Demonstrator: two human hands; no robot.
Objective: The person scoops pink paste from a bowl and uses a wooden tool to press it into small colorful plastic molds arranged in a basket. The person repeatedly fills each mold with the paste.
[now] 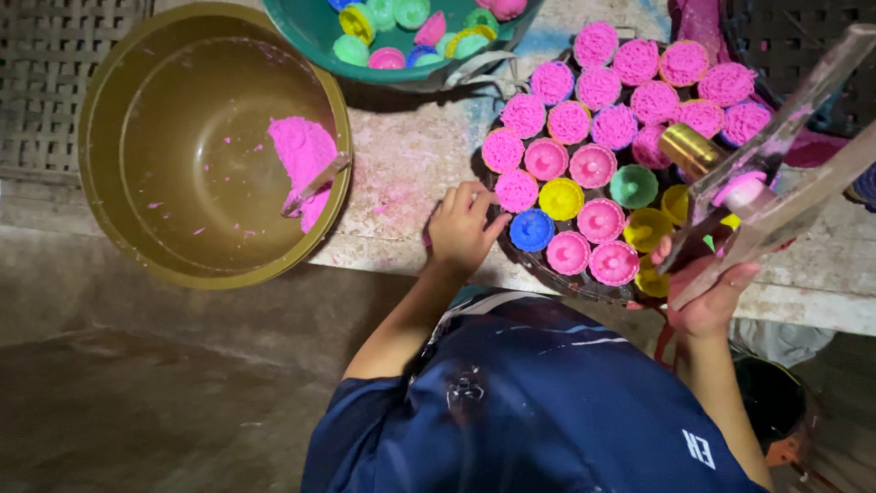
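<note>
Worktop, stone, dusted with pink powder; entries run left to right.

1. Bucket, olive-brown, one, at the left end, overhanging the near edge. Holds one heap of pink powder against its right wall, with one scoop handle stuck into it. Judged light while nearly empty; lift by the rim.

2. Green basin, one, at the far edge, partly out of view. Holds small coloured cups, about ten showing; the exact number cannot be told.

3. Left hand, on the worktop near its near edge, fingers curled loosely and half open, fingertips touching the left rim of the round tray; it holds nothing.

4. Round tray, dark, one, right of middle, packed with small cups. Roughly twenty-one brimming with pink powder. Others show their own colour: one blue, one green, about four yellow, some hidden behind the tool. Judged light, thin plastic, easily tipped; the loose powder spills and crumbles, so take a cup upright by its side wall, not by the top.

5. Right hand, at the tray's near right edge, closed around the lower end of a clear, pink-smeared pressing tool with a brass barrel. One tool. Judged stiff, smooth, possibly slippery with powder; hold low on the frame.
</note>
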